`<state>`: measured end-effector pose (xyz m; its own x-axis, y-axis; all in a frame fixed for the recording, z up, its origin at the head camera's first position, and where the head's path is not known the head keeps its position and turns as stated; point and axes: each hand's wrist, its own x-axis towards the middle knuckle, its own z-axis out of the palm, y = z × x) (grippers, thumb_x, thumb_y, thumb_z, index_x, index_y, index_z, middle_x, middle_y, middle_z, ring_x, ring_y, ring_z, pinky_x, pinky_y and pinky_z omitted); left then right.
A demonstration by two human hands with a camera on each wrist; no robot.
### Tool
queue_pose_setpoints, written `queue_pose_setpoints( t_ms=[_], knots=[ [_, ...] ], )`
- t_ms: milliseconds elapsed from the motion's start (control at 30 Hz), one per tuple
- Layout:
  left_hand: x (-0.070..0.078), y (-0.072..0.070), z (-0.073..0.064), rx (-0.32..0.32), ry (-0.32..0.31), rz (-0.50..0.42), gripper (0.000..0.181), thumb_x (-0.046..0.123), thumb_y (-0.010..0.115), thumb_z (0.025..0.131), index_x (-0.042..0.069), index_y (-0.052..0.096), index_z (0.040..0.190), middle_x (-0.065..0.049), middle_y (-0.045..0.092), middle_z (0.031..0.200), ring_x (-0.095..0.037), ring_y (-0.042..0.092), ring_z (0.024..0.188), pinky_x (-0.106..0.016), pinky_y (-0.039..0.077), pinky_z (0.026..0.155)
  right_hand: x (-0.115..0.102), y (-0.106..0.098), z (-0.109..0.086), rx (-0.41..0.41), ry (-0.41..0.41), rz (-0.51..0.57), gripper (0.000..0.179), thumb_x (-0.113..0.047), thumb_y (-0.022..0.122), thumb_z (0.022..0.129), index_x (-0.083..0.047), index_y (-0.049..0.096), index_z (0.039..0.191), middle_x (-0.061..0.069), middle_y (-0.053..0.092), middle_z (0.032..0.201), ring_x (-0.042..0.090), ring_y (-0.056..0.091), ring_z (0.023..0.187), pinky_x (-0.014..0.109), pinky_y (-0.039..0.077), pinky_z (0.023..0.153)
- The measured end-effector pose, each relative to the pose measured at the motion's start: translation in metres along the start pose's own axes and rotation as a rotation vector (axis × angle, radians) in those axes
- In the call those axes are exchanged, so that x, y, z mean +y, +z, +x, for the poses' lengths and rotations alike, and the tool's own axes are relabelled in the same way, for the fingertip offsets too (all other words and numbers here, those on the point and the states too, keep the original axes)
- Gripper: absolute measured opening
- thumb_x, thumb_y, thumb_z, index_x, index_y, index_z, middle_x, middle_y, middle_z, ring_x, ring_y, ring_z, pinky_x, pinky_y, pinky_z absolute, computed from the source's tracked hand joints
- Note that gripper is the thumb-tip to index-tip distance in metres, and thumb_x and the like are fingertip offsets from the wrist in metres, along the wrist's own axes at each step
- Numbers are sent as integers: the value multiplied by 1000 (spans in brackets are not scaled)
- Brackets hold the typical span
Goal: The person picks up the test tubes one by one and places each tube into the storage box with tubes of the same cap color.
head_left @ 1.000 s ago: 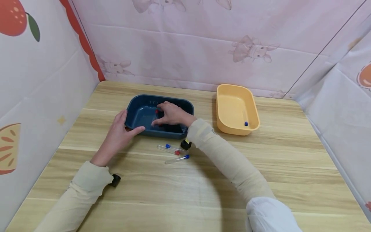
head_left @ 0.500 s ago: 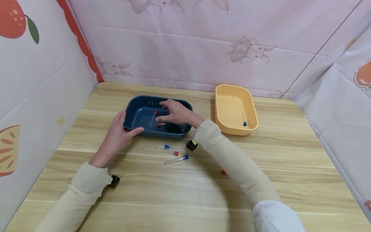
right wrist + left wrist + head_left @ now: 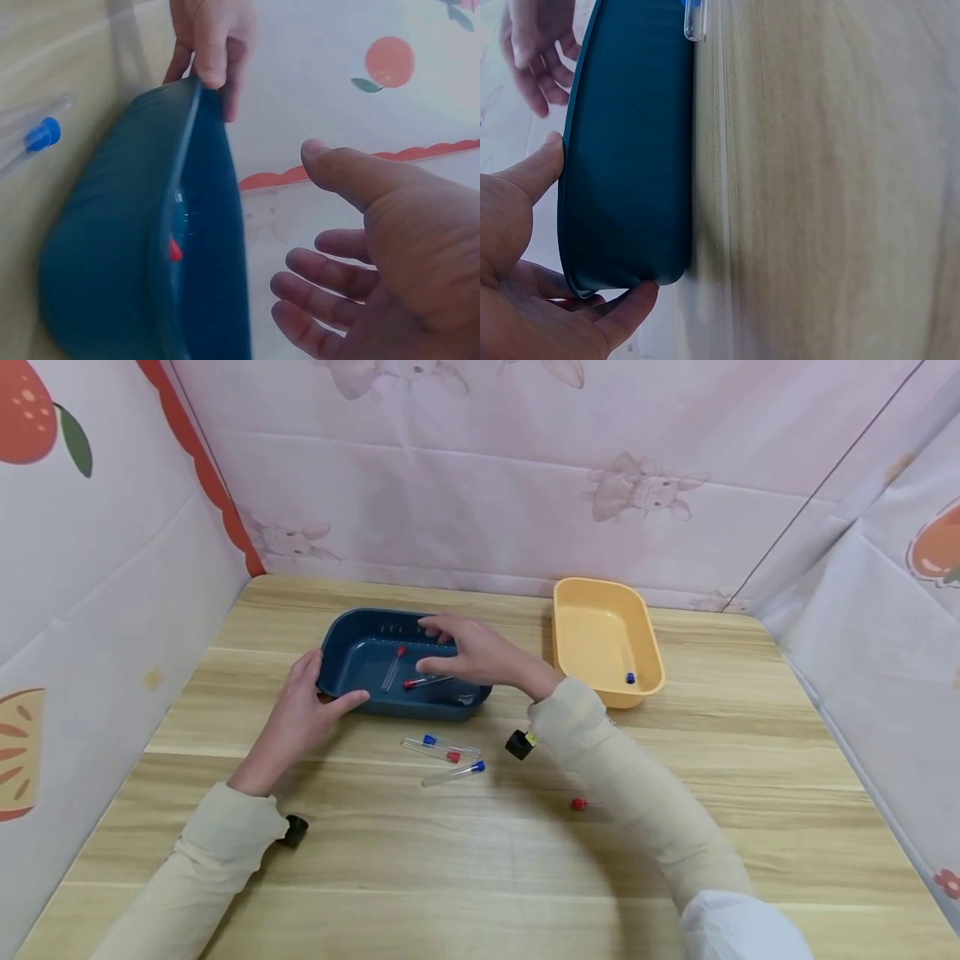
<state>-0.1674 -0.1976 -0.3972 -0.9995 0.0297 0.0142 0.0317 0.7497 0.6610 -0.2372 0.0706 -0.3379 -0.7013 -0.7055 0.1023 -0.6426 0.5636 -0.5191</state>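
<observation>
In the head view my left hand (image 3: 300, 706) grips the left end of a dark blue plastic bin (image 3: 405, 706). Its thumb lies at the near rim and the fingers bend around the end wall, as the left wrist view also shows. My right hand (image 3: 483, 652) hovers over the bin's right part, fingers spread and relaxed, holding nothing. Two red-capped test tubes lie inside: one (image 3: 393, 668) near the middle, another (image 3: 426, 681) partly beneath the right hand. In the right wrist view the right hand (image 3: 375, 255) is apart from the bin.
In front of the bin lie a blue-capped tube (image 3: 453, 774) and a crossed pair with blue and red caps (image 3: 442, 749). A red cap (image 3: 579, 804) shows beside the right sleeve. A yellow bin (image 3: 562, 672) at back right holds a blue-capped tube (image 3: 630, 672).
My right hand has risen and drawn back to the right, uncovering the two red-capped tubes in the blue bin. My left hand keeps its hold.
</observation>
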Motion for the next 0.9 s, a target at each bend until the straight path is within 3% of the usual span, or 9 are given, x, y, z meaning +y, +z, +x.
queue_pose_setpoints(
  t_ms=[267,433,633,900],
  knots=[
    [-1,0,-1,8,31,-14,101,54,61,83,-3,7,147,-23,9,151,-43,19,133,-59,25,101,-8,-15,-23,33,-41,-11,64,-43,61,88,-8,42,139,5,53,125,18,51,108,29,47,83],
    [0,1,-1,8,31,-16,103,58,58,82,-4,7,147,-24,8,151,-43,18,133,-60,24,101,-9,-21,-37,49,-63,-3,61,-39,62,88,-7,44,137,5,54,124,19,51,107,32,48,85],
    [2,1,-3,10,22,-10,103,57,58,82,-4,7,147,-25,8,151,-44,17,133,-61,24,101,-9,-28,-55,65,-51,-7,60,-38,64,87,-9,46,136,2,56,122,14,51,104,26,46,79],
    [1,3,-1,21,16,-1,105,62,57,80,-3,8,147,-24,8,151,-43,19,133,-60,25,101,-5,-36,-80,95,-18,-13,58,-40,63,87,-12,48,135,1,57,120,15,52,103,36,49,81]
  ],
)
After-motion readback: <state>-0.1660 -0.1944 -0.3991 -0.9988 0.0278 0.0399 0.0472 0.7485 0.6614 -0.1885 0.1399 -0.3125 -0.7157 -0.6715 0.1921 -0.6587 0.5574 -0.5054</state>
